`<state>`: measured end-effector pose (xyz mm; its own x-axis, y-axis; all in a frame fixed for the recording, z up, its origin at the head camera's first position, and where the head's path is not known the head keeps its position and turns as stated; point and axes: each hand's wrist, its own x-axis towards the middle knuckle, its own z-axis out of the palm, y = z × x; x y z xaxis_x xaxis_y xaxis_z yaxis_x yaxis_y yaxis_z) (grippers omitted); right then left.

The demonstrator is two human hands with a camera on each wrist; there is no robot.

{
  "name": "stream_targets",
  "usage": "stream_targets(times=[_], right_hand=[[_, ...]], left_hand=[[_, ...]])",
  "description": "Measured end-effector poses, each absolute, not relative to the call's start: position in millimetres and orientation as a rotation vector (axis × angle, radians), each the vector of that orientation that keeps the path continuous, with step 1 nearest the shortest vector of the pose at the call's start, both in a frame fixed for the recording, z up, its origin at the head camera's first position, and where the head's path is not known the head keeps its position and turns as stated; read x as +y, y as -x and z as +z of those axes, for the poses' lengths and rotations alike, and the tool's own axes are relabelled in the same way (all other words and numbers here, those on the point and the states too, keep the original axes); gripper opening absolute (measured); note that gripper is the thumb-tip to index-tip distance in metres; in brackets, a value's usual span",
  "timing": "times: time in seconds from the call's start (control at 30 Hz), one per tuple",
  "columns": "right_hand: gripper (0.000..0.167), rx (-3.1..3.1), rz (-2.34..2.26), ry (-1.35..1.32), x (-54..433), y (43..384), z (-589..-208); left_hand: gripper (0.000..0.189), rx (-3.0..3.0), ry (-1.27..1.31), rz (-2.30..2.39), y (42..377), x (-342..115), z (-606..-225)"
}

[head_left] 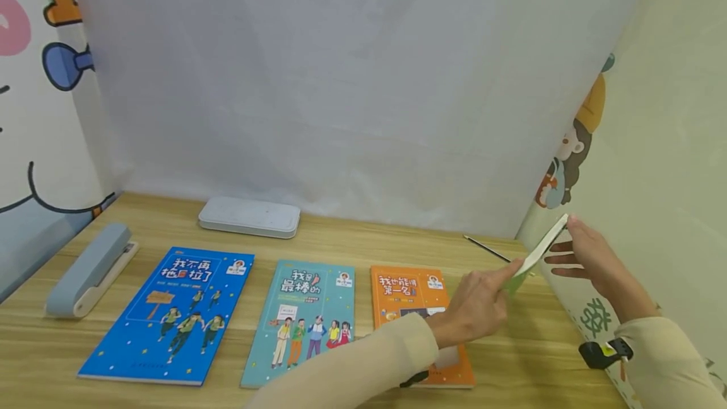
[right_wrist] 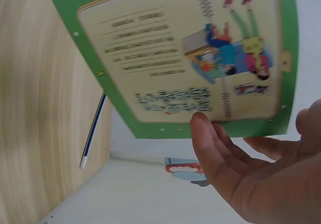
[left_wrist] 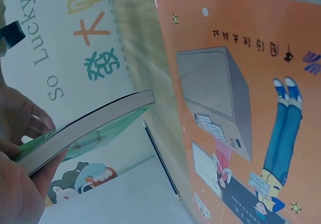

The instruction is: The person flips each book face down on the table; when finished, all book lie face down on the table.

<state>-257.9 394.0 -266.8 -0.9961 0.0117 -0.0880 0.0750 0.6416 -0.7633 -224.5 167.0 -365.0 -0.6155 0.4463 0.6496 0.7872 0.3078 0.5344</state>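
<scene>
A green-covered book (head_left: pixel 534 257) is held up at a slant above the right end of the table, nearly edge-on in the head view. My left hand (head_left: pixel 477 305) grips its lower end, its page edges facing the left wrist camera. At the upper end, my right hand (head_left: pixel 593 257) pinches the edge; in the right wrist view a digit of that hand (right_wrist: pixel 241 179) lies on the green cover with its cream panel. Under my left forearm is an orange book (head_left: pixel 411 283), partly hidden. Behind the held book lies a dark pencil (head_left: pixel 485 247).
Left of the orange book lie a teal book (head_left: pixel 301 320) and a blue book (head_left: pixel 176 314). A grey-blue stapler (head_left: pixel 91 270) sits at the table's left side. A pale case (head_left: pixel 250 216) stands by the white back sheet (head_left: pixel 363 81). A decorated wall (head_left: pixel 653 175) borders the right.
</scene>
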Motion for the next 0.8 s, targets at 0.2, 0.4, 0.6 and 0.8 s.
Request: stream_targets(times=[0.2,0.4,0.6,0.8], right_hand=[[0.098,2.686,-1.264,-0.109,405.6,258.7,-276.8],[0.101,2.57,-1.313,-0.069,417.6,260.0,-288.6],[0.103,2.487,-1.378,-0.036,424.5,262.0,-299.2],[0.098,2.374,-1.472,0.03,430.9,263.4,-308.7]], left_hand=[[0.071,-2.172,1.082,-1.297,222.7,166.2,-362.2],[0.067,-2.178,1.069,-1.365,218.9,164.9,-361.1],[0.066,-2.172,1.062,-1.424,216.9,163.6,-359.7],[0.066,-2.133,1.048,-1.448,217.9,160.6,-359.1]])
